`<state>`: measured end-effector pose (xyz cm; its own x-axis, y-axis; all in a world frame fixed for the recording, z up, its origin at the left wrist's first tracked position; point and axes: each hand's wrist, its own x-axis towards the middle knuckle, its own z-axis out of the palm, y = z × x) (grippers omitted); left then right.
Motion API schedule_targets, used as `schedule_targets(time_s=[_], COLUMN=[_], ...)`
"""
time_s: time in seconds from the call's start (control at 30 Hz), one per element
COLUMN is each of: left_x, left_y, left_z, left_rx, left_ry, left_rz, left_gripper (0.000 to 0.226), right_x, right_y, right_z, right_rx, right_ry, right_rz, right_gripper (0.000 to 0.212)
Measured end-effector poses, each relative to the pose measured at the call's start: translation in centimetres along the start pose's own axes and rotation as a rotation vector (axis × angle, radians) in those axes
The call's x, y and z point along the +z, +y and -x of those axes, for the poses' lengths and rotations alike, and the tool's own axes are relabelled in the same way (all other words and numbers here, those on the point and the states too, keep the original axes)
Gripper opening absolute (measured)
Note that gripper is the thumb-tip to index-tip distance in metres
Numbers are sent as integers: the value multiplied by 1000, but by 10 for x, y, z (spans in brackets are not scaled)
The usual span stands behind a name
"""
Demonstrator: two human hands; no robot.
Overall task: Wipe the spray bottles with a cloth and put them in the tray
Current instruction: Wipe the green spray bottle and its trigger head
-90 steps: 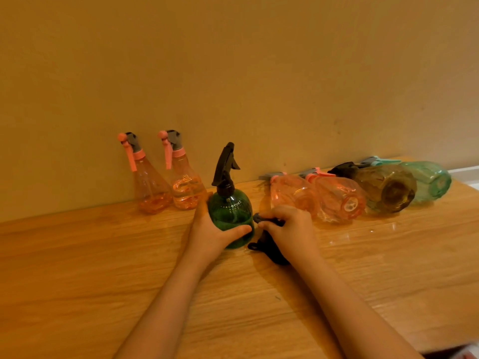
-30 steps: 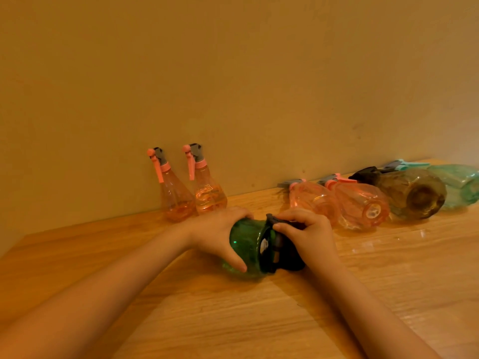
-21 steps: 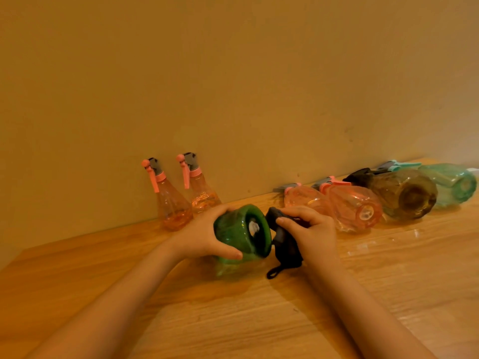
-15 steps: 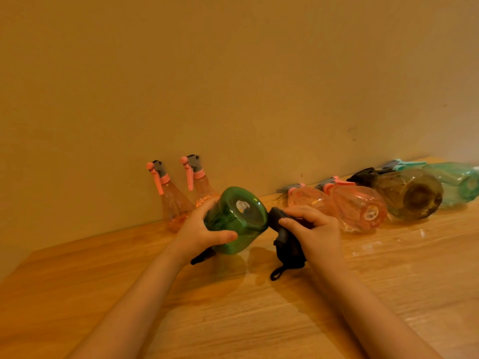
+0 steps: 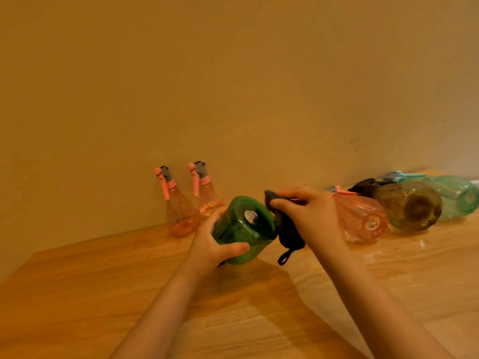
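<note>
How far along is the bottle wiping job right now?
Done: nothing visibly; no tray is in view. In hand: the left hand holds the green bottle tipped, base towards the camera, while the right hand holds the dark cloth beside it. Left: two upright pink bottles and several bottles lying on the table.

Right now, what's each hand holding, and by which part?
The left hand grips the green spray bottle round its body, base tipped up toward the camera. The right hand pinches the dark cloth near its top edge, against the bottle's base.
</note>
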<state>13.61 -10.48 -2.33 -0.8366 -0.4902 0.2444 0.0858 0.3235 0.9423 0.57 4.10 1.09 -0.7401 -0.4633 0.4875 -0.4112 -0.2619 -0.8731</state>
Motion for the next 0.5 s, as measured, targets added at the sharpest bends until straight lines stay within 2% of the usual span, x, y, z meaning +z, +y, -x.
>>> schedule_targets(time_s=[0.07,0.13,0.23,0.4,0.5], left_x=[0,0,-3,-5,-2], left_y=[-1,-1,-3,-9,-9], left_z=[0,-1,-2,0,-2], left_rx=[1,12,25,35,36], left_ry=[8,17,11,-17,-32], left_rz=[4,11,20,-23,21], left_gripper=[86,89,81,81,80], right_x=[14,26,21,2,11], right_y=[-12,-18,-13,6,9], right_z=[-5,1,18,33,18], right_rx=[-18,-137,-266,-214,-223], right_ry=[-164,-222,-234,-205,-109], right_rz=[148,299,297,231,271], right_gripper=[19,13,18,31,21])
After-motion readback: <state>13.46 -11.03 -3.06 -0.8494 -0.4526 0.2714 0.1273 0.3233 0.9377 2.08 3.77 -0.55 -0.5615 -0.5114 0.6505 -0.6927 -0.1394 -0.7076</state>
